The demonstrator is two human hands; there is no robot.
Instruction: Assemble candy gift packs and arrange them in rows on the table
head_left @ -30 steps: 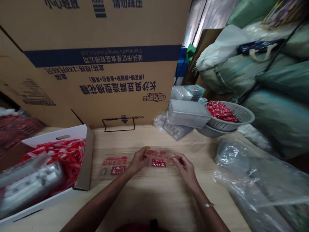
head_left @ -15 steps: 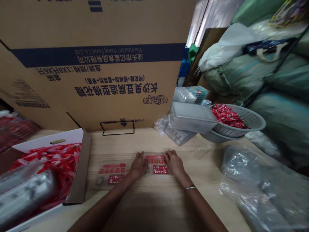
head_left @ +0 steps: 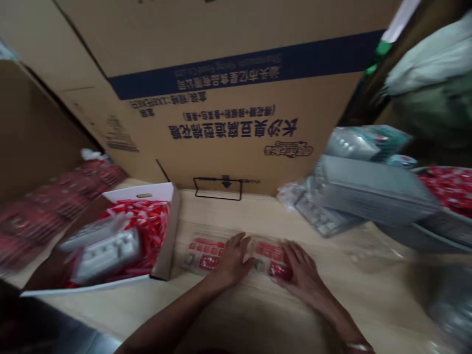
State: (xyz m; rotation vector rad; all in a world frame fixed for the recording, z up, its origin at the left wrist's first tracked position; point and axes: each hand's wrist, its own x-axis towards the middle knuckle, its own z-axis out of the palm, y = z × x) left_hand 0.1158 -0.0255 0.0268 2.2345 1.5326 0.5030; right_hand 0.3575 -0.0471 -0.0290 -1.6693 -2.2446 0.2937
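Observation:
Two clear plastic trays of small red packets lie side by side on the wooden table. My left hand [head_left: 233, 259] lies flat with fingers spread across the gap between the left tray [head_left: 201, 251] and the right tray [head_left: 271, 253]. My right hand [head_left: 303, 270] lies palm down on the right tray's right end, fingers stretched out. The picture is smeared by motion.
A white box [head_left: 155, 189] of red-and-white packets with grey trays on top sits at the left. A large brown carton [head_left: 236, 98] stands behind the table. Stacked clear trays [head_left: 365, 189] and a basket of red packets [head_left: 448, 184] are at the right.
The view has swung left and blurred. Both hands have flattened onto the trays, the right hand sliding to the right end of the right tray.

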